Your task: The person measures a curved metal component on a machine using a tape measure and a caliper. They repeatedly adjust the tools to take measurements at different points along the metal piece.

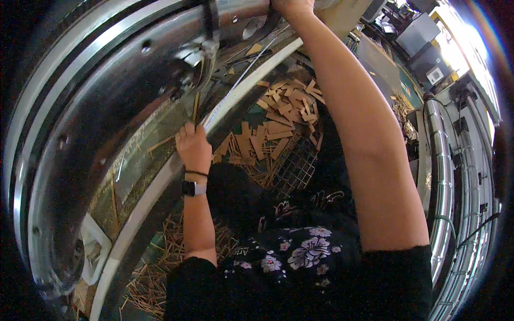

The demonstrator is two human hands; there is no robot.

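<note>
My left hand point(193, 144) grips the pale curved rim point(160, 182) of a large round metal machine point(96, 117), fingers curled over its edge beside a thin yellowish strip point(196, 106). A black watch and a band sit on that wrist. My right arm reaches up across the picture; my right hand point(292, 6) is at the top edge on the machine's metal part, mostly cut off, so what it holds is hidden.
A heap of flat brown wooden slats point(284, 117) lies below on the floor beside a wire mesh panel point(296, 168). Thin straw-like sticks point(155, 278) litter the lower left. Shiny metal pipes point(441, 176) run down the right side.
</note>
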